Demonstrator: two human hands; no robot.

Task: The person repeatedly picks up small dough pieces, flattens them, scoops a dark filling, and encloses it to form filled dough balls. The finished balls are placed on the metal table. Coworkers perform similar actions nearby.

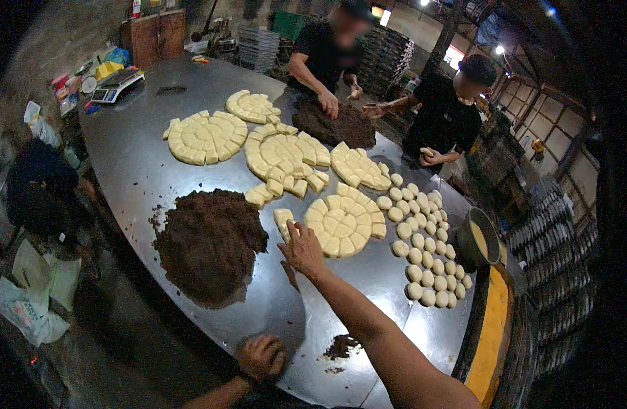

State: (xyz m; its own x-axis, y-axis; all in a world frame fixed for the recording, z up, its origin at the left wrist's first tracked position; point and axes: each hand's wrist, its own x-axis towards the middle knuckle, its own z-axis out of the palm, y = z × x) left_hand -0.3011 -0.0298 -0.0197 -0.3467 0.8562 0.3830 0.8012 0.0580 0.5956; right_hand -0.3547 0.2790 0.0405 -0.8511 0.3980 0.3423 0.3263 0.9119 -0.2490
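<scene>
My right hand [304,250] reaches over the steel table with its fingers apart, the fingertips at a pale dough strip [281,221]. Right of it lies a round slab of dough [344,220] cut into pieces. My left hand [263,356] is near the table's front edge with its fingers curled; whether anything is inside is hidden. A wide mound of dark brown filling [208,245] spreads left of my right hand. A smear of the same brown stuff [342,347] marks the metal beside my right forearm.
Several more cut dough slabs [207,137] lie farther back. Rounded dough balls [427,278] cover the right side, by a bucket [478,237]. Two people stand across the table, near another brown mound [334,125]. A digital scale [118,86] sits at the far left corner.
</scene>
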